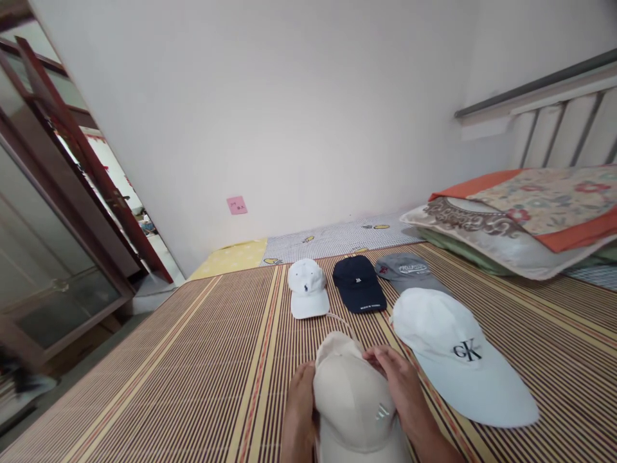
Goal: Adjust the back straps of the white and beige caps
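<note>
A beige baseball cap (351,392) with a small light logo is at the bottom centre, its brim toward me and cut off by the frame edge. My left hand (299,408) grips its left side, thumb partly hidden. Against the opposite side, my right hand (402,389) holds the cap with fingers bent over its back edge. Just beyond lie a white cap (308,286) with a small dark emblem, a navy cap (359,283) and a grey cap (409,270). Nearer my right hand rests a larger white cap (453,354) with black letters.
Everything lies on a striped bamboo mat (202,366) over a bed. A patterned cloth (332,241) runs along the wall. Pillows (472,225) are piled at the right, below a radiator (569,128). Leftward are a red-brown door (96,154) and the bed's edge.
</note>
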`<state>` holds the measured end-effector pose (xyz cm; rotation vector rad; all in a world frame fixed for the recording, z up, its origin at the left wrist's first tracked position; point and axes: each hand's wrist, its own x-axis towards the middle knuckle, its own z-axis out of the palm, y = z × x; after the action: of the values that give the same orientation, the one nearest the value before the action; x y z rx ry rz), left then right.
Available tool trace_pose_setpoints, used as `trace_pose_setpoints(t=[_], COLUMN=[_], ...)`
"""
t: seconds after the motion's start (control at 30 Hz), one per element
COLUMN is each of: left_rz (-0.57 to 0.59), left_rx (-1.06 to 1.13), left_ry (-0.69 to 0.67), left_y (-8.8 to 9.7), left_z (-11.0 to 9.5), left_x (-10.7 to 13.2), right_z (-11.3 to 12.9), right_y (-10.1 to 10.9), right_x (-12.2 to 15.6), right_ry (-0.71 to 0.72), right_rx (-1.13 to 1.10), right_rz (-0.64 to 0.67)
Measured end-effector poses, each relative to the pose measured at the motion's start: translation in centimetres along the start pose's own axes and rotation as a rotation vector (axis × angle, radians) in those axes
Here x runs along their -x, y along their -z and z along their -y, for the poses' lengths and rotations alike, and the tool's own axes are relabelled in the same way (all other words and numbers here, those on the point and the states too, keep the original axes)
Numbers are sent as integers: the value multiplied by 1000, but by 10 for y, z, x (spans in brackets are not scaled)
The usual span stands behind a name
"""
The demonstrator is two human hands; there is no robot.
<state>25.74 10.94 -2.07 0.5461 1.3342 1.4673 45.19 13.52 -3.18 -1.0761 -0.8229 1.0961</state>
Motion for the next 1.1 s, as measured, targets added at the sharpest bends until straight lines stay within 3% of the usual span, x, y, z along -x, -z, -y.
trace_pose_setpoints(t=[0.2,0.3,0.4,0.6,0.7,0.8,0.97,1.1], left_rz=[73,87,176,167,218,291,482,451], left_rx=[40,129,242,245,213,164,110,245], left_ry=[-33,-45,-43,-72,-68,-22,65,158], left_y=[2,5,6,5,6,9,11,11], left_z=[-5,-15,-27,-37,-36,-36,-30,-29], left_x=[1,4,10,16,17,19,23,21], right_z=[-2,0,9,36,38,35,31,31], right_y=[6,11,13,9,11,14,14,14], right_x=[-4,-6,-3,18,24,22,13,8], right_ry=[-35,-76,-131,-402,-417,-389,-270,-292], right_rx=[-10,-15,-13,-289,-370,-445,-546,-507], right_rz=[11,13,55,465,547,504,278,208])
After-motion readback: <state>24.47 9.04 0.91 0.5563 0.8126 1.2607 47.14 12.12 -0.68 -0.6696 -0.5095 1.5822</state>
